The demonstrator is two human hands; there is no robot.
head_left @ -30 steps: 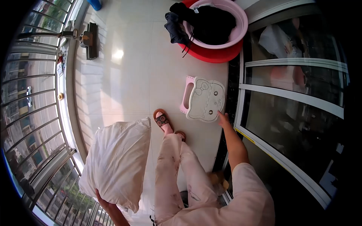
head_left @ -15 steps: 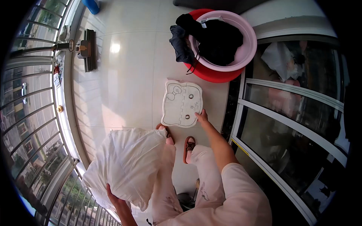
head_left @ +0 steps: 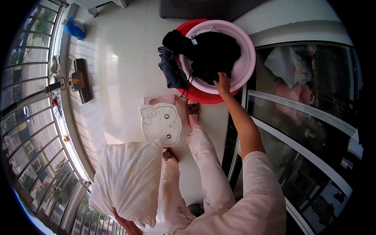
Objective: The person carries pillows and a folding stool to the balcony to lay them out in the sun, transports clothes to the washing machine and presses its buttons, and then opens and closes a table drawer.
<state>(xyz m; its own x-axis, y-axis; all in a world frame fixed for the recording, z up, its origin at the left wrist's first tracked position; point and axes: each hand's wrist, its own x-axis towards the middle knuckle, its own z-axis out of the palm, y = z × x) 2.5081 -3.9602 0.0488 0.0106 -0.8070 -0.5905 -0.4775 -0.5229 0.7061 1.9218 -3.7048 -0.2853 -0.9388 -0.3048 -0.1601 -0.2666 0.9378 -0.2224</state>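
At the pink basin (head_left: 243, 64), right hand (head_left: 223, 83) spreads over black clothing (head_left: 217, 51); left hand (head_left: 123, 222) clasps white pillow (head_left: 127, 178) by one edge, presumably supporting its weight.

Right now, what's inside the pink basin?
Black clothing fills much of the pink basin and spills over its rim, with a small white tag showing. Your right hand is at the near side. Whatever lies beneath the clothing is covered, so I can't tell.

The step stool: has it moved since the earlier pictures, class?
Yes: the step stool has moved leftward in the head view, away from the black strip to its right.
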